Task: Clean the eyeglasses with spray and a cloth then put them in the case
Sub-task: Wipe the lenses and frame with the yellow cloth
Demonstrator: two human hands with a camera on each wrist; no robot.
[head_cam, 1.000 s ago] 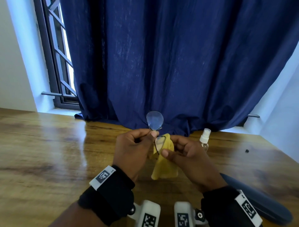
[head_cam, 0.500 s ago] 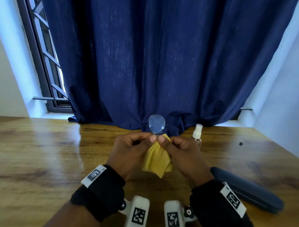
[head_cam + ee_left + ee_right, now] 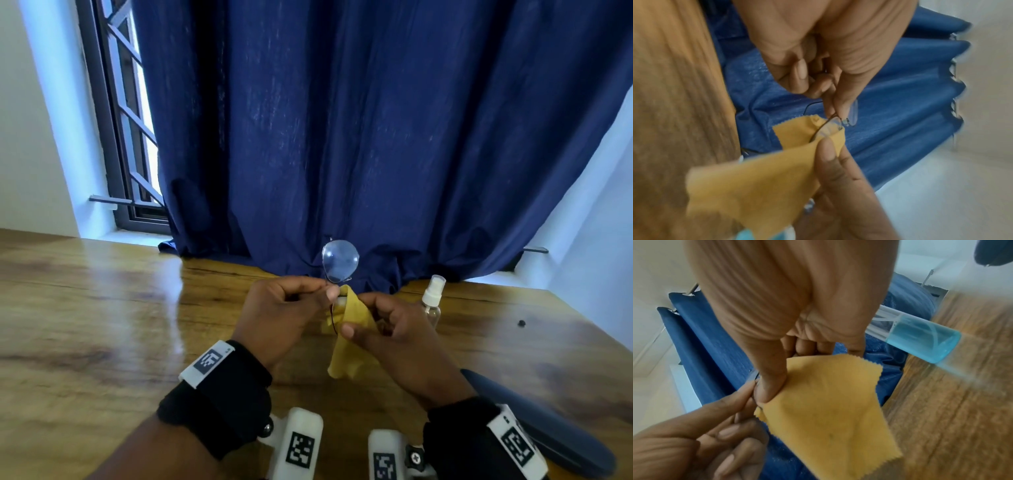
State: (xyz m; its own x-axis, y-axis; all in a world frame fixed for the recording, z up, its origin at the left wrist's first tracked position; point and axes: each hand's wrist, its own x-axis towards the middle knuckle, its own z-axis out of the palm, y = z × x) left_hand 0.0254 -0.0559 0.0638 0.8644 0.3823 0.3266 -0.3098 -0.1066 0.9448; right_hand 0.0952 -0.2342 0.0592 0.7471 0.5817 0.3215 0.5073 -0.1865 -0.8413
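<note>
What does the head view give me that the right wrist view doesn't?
Only the head view shows the bare upper lens of the eyeglasses above the hands, the dark blue case on the table, and the window. Only the right wrist view shows the blue liquid inside the spray bottle. Both show the left hand pinching the frame, the right hand holding the yellow cloth, and the curtain.

My head camera looks forward and down over the wooden table [image 3: 102,325], with the blue curtain [image 3: 342,137] at twelve o'clock. Each wrist camera sits very close, looking along my fingers. All three views share the yellow cloth [image 3: 346,346] [image 3: 756,186] [image 3: 828,410] at centre.
</note>
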